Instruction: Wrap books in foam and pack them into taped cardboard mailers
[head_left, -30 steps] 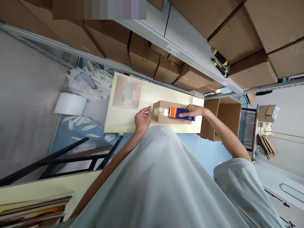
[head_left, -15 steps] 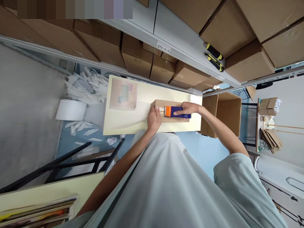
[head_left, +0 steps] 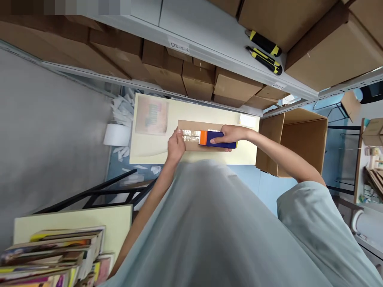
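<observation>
A small cardboard box lies on the pale yellow tabletop in front of me. My right hand is closed around a dark blue and orange tape dispenser, which rests on top of the box. Shiny packing tape runs along the box from its left end to the orange head of the dispenser. At that left end, my left hand grips the box, its thumb on the top by the tape's end and its fingers down the side.
A metal shelf with cardboard boxes spans the far side; two utility knives lie on it. Right of the table stands a large open carton. A printed sheet lies at the table's left. Books sit at lower left.
A longer strip of tape now shows between my left hand and the dispenser. Both hands and the box appear further left in view, and the camera has shifted.
</observation>
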The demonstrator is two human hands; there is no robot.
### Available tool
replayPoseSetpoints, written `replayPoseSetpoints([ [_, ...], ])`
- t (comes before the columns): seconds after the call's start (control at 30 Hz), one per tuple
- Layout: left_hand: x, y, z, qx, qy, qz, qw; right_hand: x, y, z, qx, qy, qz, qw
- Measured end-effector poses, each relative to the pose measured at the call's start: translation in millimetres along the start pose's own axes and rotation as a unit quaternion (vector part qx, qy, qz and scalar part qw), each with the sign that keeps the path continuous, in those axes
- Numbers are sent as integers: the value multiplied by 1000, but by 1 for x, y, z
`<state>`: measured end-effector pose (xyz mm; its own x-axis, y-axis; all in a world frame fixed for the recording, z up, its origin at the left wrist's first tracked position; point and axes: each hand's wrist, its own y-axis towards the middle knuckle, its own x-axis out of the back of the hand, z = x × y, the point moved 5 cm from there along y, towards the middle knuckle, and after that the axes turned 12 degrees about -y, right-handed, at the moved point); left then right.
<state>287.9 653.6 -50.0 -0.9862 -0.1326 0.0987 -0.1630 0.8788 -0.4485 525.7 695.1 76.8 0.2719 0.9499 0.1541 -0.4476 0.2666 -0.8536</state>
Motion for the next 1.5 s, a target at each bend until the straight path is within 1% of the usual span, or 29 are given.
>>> replayPoseSetpoints([
  [0.1, 2, 2, 1, -53, 62, -34, 996, 12, -28, -30, -15, -6, 9, 1000],
  [0.27, 5, 4, 6, -58, 127, -61, 988, 29, -75, -93, -20, 32, 17, 999],
  [0.37, 6, 4, 5, -53, 149, -69, 985, 37, -92, -125, -15, 55, 3, 998],
  [0.47, 6, 5, 4, -50, 165, -76, 982, 43, -92, -149, -7, 65, -21, 998],
  [0.6, 6, 5, 4, -43, 163, -95, 981, 38, -66, -169, -7, 35, 10, 999],
  [0.67, 5, 5, 4, -41, 167, -92, 981, 34, -51, -173, -12, 5, 12, 1000],
  [0.73, 4, 4, 1, -43, 176, -90, 979, 32, -40, -173, -26, -33, -4, 999],
  [0.83, 3, 2, -3, -46, 186, -91, 977, 27, -33, -165, -62, -109, -54, 991],
  [0.93, 2, 1, -4, -35, 201, -91, 975, 17, -30, -148, -96, -171, -115, 974],
  [1.03, 3, 1, -3, -32, 216, -88, 972, 1, -20, -132, -120, -174, -159, 964],
  [1.1, 3, 1, -1, -43, 224, -77, 971, -10, -11, -129, -151, -164, -188, 956],
  [1.17, 3, 1, 0, -54, 230, -66, 970, -20, -2, -134, -202, -169, -218, 940],
  [1.23, 3, 1, 1, -59, 229, -57, 970, -29, 1, -143, -251, -165, -229, 926],
  [1.33, 2, -1, -2, -80, 227, -61, 969, -43, -6, -157, -271, -126, -235, 925],
  [1.43, -2, -9, -18, -146, 237, -93, 956, -45, -30, -161, -277, -112, -297, 907],
  [1.5, -12, -19, -34, -202, 228, -94, 948, -39, -49, -157, -290, -102, -341, 888],
])
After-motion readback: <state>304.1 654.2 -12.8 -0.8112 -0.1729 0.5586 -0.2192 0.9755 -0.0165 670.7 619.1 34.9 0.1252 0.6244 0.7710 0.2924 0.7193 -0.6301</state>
